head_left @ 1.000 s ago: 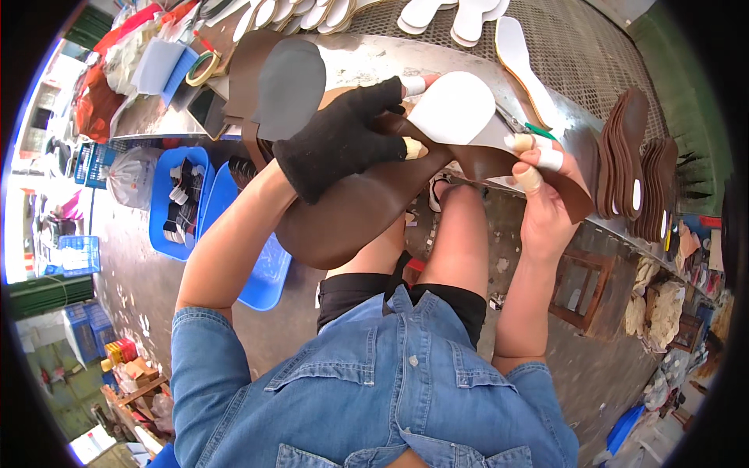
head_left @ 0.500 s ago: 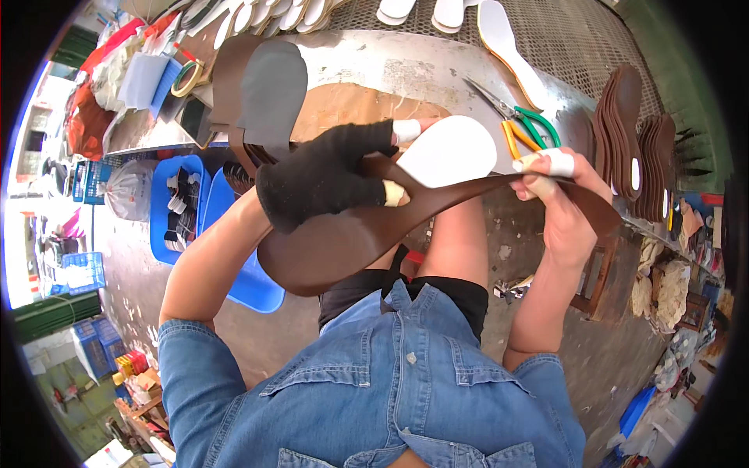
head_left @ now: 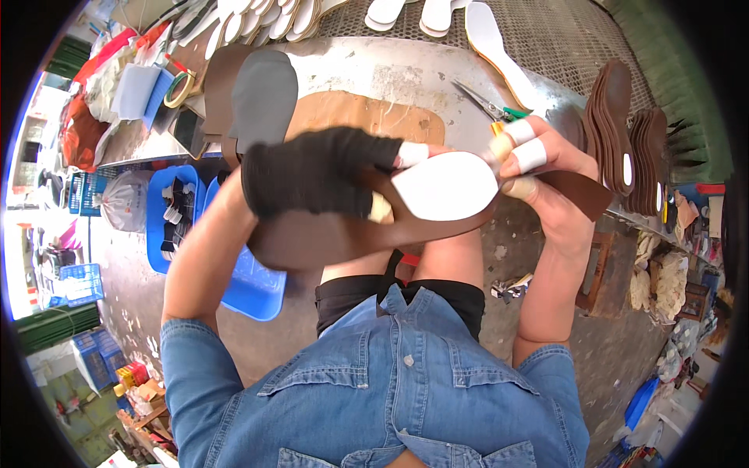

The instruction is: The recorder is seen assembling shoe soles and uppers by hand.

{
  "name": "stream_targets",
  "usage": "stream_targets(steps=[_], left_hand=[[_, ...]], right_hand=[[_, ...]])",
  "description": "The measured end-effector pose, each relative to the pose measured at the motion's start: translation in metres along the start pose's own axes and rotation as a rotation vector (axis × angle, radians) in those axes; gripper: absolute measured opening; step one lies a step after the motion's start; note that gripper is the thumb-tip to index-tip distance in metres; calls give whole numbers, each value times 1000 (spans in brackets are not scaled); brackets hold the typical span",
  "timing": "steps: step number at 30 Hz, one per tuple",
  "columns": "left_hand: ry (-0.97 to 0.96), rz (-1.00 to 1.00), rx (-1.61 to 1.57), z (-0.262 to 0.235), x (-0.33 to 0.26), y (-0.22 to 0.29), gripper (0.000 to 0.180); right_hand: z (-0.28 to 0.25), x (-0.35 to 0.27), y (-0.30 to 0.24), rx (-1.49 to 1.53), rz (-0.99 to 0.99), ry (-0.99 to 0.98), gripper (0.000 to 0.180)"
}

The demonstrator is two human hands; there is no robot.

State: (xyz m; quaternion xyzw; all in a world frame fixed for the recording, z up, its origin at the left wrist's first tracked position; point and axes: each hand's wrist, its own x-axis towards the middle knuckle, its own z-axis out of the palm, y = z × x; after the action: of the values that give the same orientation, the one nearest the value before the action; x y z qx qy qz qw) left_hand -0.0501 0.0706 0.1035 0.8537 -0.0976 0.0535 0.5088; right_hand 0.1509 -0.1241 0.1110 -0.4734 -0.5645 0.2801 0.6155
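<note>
My left hand (head_left: pixel 320 175), in a black fingerless glove with taped fingertips, is closed on a white insole (head_left: pixel 449 187) and a brown leather piece (head_left: pixel 312 242). The insole's rounded end points right, and its other end is hidden under the glove. Leather shows below the insole and out to the right. At that rounded end my right hand (head_left: pixel 550 175), bare with several taped fingers, pinches the leather edge between thumb and fingers. Behind my hands, a grey sole-shaped piece (head_left: pixel 265 93) and tan sheet material (head_left: pixel 374 113) lie on the metal-topped bench (head_left: pixel 367 58).
Scissors (head_left: pixel 476 97) and a green-handled tool (head_left: pixel 515 114) lie beyond my right hand. Brown insoles (head_left: pixel 612 125) stand stacked at the right; white insoles (head_left: pixel 265 19) are piled at the back. A blue bin (head_left: pixel 160 234) is left of my knees.
The white insole has come down over the leather. My right hand has shifted slightly left to the insole's rounded end, and the leather's left lobe has risen a little.
</note>
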Motion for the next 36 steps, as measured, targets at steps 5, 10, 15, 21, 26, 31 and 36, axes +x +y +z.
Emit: stream_targets(steps=[5,10,15,21,26,31,36], left_hand=[[38,-194,621,-47,57,8,50],[338,-308,232,21,42,45,25],[411,-677,-1279,79,39,-41,40],[1145,-142,-1524,62,66,-48,28],[1104,-319,-1230,53,51,-35,27],[976,-407,-1182,57,47,-19,27],[826,-487,-1147,63,42,-2,27]], right_hand=[[6,-1,27,155,-8,273,11],[22,7,32,-129,30,681,9],[45,-12,45,-171,-149,717,12],[72,-27,41,-294,-233,486,21],[50,-44,27,-248,-6,453,19],[34,-34,23,-62,28,450,21],[38,-15,29,-217,-82,272,22]])
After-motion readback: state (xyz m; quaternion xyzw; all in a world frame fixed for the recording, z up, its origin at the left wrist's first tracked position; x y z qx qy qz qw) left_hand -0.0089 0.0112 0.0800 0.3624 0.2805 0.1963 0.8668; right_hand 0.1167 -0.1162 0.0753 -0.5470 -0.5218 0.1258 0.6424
